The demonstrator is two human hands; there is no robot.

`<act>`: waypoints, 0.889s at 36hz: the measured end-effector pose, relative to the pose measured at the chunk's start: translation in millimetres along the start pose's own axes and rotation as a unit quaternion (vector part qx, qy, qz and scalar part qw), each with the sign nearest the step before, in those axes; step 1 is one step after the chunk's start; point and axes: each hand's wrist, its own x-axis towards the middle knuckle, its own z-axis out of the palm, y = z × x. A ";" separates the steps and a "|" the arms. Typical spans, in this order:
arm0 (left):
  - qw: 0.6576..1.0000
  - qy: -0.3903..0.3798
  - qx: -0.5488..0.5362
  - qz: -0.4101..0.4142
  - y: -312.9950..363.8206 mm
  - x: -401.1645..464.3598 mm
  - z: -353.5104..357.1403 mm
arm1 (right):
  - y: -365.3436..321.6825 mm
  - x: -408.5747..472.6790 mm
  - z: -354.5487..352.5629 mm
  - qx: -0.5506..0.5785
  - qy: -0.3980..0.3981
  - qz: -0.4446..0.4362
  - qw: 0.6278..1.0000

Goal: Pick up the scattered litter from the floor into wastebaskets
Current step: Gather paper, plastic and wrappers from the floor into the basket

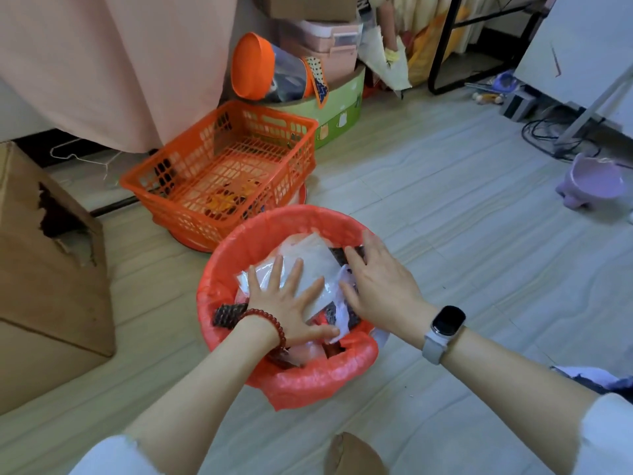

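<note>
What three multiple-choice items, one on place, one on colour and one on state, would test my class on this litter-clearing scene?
1. Where does the orange mesh basket stand?
A. behind the wastebasket
B. on the cardboard box
C. inside the wastebasket

2. What colour is the liner of the wastebasket?
A. blue
B. red
C. black

3. What are the hands doing?
A. hanging idle
B. lifting the basket
C. pressing flat on the litter

Answers: 1 A, it sits on the floor beyond the bin's far rim. 2 B, red plastic folds over the rim. 3 C, the left hand and right hand lie with straight fingers on the white plastic litter.
</note>
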 end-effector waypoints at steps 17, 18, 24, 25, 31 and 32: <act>0.995 -0.100 -0.007 0.023 -15.2 25.4 29.6 | -7.9 33.3 72.8 -0.049 -0.387 -0.072 0.918; 0.995 -0.100 -0.006 0.021 -14.5 26.3 30.5 | -7.5 34.2 72.9 -0.050 -0.386 -0.071 0.918; 0.994 -0.063 -0.094 0.013 -21.4 21.0 14.6 | -10.5 29.4 46.3 -0.018 -0.310 -0.087 0.947; 0.993 -0.054 -0.104 0.010 -23.3 19.0 7.6 | -10.8 29.1 37.0 -0.011 -0.290 -0.089 0.953; 0.978 0.051 -0.198 0.030 -25.9 2.5 -45.3 | 1.7 28.5 -19.8 0.077 -0.123 -0.089 0.986; 0.968 0.087 -0.233 0.043 -23.2 0.1 -53.4 | 5.6 25.9 -28.6 0.112 -0.097 -0.082 0.986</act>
